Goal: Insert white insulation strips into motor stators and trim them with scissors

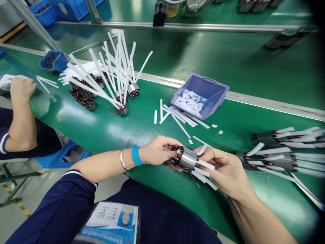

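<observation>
Silvery stator core (189,158) sat in the grip of the left hand (158,150), white strips (206,164) jutting into the narrow grip of the right hand (225,167), apparently mid strip-seating, the next move probably calling for steady support, purple bin (215,92) beyond both.

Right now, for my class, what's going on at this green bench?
A person's left hand grips a metal ring part, and white strips stick out of the opposite end, where the right hand is. Just beyond, a purple bin holds small white pieces, with loose strips lying in front of it on the bench. Parts with strips also sit to both sides. Another person's hand is at far left.
</observation>
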Action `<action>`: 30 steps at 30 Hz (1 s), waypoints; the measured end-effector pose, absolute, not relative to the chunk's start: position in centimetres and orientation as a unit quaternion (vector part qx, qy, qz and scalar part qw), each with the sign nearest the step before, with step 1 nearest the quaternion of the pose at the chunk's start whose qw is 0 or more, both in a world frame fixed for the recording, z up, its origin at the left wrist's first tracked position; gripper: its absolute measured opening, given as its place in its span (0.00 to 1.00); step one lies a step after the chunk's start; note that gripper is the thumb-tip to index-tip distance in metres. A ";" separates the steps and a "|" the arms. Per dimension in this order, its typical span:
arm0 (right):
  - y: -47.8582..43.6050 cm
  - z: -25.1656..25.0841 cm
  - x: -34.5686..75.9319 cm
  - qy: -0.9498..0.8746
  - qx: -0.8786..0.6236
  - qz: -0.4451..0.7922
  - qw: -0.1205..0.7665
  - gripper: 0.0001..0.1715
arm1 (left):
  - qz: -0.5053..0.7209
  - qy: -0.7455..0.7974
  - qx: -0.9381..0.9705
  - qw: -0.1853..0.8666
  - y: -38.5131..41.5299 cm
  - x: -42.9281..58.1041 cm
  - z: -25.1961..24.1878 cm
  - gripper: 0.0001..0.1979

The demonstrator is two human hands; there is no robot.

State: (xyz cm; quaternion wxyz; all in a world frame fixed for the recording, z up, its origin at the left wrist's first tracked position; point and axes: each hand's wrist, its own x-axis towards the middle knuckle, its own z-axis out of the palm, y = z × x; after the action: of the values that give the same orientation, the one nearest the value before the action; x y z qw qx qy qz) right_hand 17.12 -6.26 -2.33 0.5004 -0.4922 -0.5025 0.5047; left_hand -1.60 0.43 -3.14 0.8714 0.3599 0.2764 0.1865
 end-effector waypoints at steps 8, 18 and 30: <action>-6.4 -2.8 16.7 -0.578 -0.412 0.441 0.550 0.22 | 0.235 0.278 0.329 0.872 0.9 -2.4 -2.7 0.30; -5.8 -4.1 14.3 -0.519 -0.454 0.460 0.560 0.19 | 0.217 0.389 0.393 0.805 0.5 -0.8 -2.0 0.23; -6.1 -5.5 16.8 -0.514 -0.527 0.361 0.572 0.07 | 0.225 0.480 0.375 0.761 0.8 -0.5 -1.2 0.04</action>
State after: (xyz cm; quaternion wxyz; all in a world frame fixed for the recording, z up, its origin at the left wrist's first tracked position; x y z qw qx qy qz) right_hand 16.80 -6.10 -5.47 0.5725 -0.5268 -0.5140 0.3613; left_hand -0.49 0.75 -1.20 0.7607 0.3747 0.4798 0.2253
